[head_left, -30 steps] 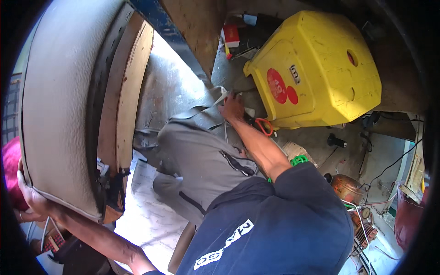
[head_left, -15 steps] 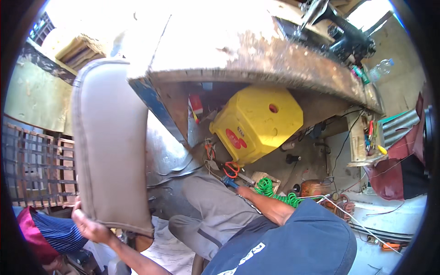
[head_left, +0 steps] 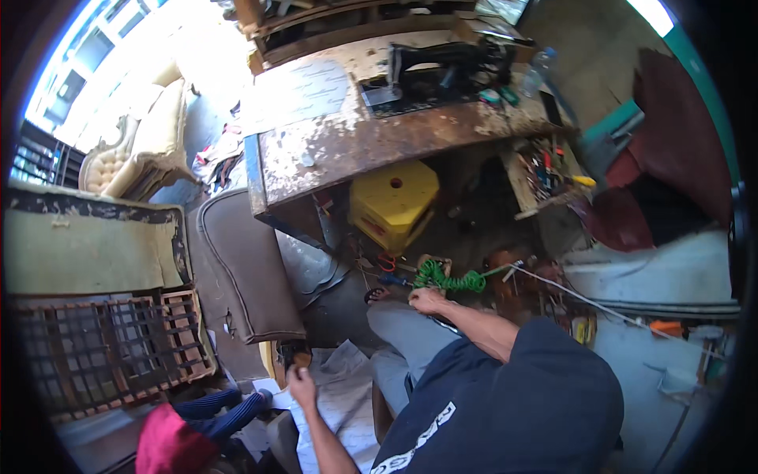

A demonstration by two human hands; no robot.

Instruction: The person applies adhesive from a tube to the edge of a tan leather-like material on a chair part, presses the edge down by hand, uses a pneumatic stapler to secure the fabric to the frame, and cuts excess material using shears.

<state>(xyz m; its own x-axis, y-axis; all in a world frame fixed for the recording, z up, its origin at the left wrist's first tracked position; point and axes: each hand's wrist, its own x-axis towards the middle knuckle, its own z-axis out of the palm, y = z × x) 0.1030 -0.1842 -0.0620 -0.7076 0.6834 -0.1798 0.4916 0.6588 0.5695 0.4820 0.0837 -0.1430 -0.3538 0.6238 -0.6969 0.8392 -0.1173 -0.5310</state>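
A brown upholstered furniture piece (head_left: 241,265) with piped edges stands to my left beside the table, a wooden foot (head_left: 298,357) showing at its near end. Just below that foot is my left hand (head_left: 302,385), apart from the upholstery, its fingers loosely bent and nothing visible in them. My right hand (head_left: 427,300) is closed above my grey-trousered leg; what it holds, if anything, is hidden. Right beyond it lie a blue-handled tool (head_left: 392,280) and a green coiled air hose (head_left: 450,278). Orange-handled scissors (head_left: 386,262) lie a little farther off.
A worn wooden table (head_left: 316,166) carries a black sewing machine (head_left: 442,67). Under it stands a yellow stool (head_left: 395,197). A tool tray (head_left: 545,174) hangs at the right. Webbed frames (head_left: 110,347) and a person's red garment (head_left: 170,442) are at the left.
My left hand has let go of the brown upholstered piece and moved right, below its foot. The piece has come down from its raised position. My view has shifted, showing more of the table.
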